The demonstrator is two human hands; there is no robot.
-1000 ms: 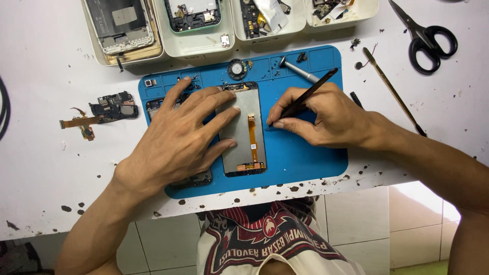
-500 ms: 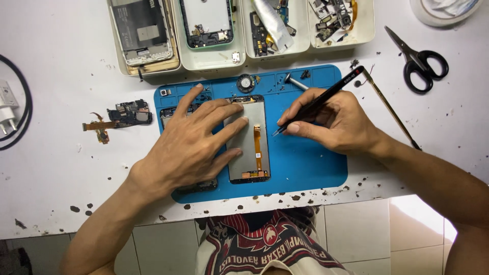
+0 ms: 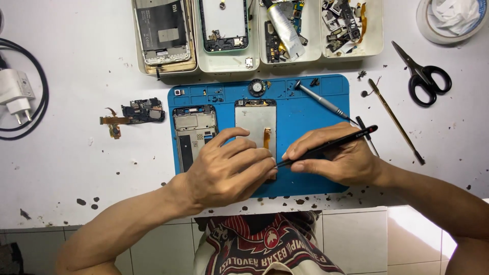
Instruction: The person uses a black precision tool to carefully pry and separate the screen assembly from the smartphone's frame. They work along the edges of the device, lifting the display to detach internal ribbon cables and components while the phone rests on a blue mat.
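Phone screen (image 3: 255,122) on blue mat (image 3: 310,127), white stained table (image 3: 76,168).

Screen panel (image 3: 255,122) on mat (image 3: 310,175), phone frame (image 3: 193,133) left, scissors (image 3: 423,76) perhaps off-mat right

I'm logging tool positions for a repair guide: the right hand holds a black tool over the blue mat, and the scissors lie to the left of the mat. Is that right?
Not quite. The head view shows the scissors lying to the right of the blue mat, not the left. The rest holds: the right hand holds a black tool over the mat.
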